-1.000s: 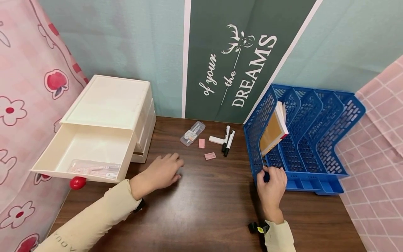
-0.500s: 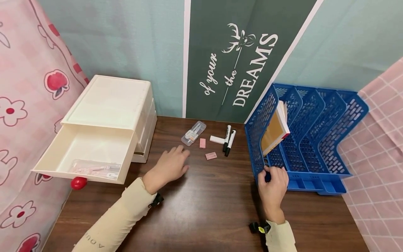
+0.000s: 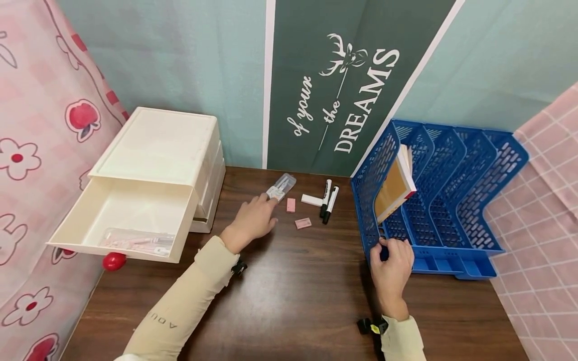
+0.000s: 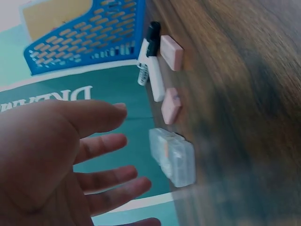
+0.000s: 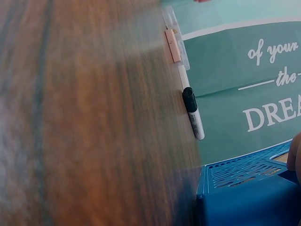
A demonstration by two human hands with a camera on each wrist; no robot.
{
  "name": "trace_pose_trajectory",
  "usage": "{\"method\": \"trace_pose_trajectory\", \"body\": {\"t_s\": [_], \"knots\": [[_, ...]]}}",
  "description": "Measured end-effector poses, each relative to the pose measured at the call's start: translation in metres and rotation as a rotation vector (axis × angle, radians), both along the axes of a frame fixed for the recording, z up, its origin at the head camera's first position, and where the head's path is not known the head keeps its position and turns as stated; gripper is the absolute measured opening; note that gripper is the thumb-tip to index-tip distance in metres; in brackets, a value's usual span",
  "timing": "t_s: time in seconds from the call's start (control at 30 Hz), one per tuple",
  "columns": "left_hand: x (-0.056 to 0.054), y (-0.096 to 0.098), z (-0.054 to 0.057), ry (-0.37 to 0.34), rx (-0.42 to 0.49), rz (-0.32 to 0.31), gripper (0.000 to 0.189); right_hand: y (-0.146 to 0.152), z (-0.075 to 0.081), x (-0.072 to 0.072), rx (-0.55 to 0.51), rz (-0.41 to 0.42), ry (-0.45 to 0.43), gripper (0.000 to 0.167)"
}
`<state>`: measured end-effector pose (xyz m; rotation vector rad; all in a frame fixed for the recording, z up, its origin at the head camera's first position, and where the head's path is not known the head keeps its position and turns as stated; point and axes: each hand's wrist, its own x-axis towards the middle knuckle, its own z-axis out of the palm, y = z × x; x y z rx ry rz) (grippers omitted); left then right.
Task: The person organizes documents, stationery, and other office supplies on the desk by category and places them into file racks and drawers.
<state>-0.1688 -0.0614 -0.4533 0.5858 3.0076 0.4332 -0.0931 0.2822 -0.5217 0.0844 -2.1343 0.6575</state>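
Note:
My left hand reaches over the table with its fingers extended, fingertips overlapping the near end of a clear plastic case with white pieces inside. In the left wrist view the fingers are spread apart, and the case lies just beyond them. My right hand grips the front left corner of a blue file rack, thumb and fingers curled at its edge. Only a little of that hand shows in the right wrist view. Two pink erasers lie to the right of the case.
Two black-and-white markers and a white block lie beyond the erasers. A book leans in the rack's left slot. At left, a white drawer unit has its top drawer pulled out, holding another clear case.
My left hand has moved right and away from me, from beside the drawer unit to the clear case. The right hand keeps its hold on the rack.

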Motion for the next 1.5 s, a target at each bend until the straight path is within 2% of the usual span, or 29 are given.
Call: {"method": "trace_pose_trajectory", "body": {"t_s": [0.17,0.43,0.67,0.93,1.13,1.5], "knots": [[-0.013,0.004,-0.006,-0.001,0.028,0.031,0.043,0.001,0.000,0.000,-0.002,-0.002,-0.001,0.006],[-0.038,0.012,-0.014,0.007,0.039,0.095,0.047,0.001,0.000,0.000,0.007,0.000,-0.001,0.007],[-0.057,0.017,-0.030,-0.035,0.007,0.126,0.054,0.000,0.000,0.000,0.002,0.011,0.003,0.006],[-0.070,0.025,-0.047,-0.052,-0.006,0.123,0.058,0.000,0.000,0.000,0.001,0.002,0.020,0.006],[-0.076,0.026,-0.055,-0.027,-0.005,0.099,0.057,0.000,0.000,-0.001,0.011,0.008,0.014,0.006],[-0.086,0.029,-0.052,-0.019,-0.013,0.084,0.052,0.000,0.000,-0.001,0.005,-0.003,0.010,0.006]]}}
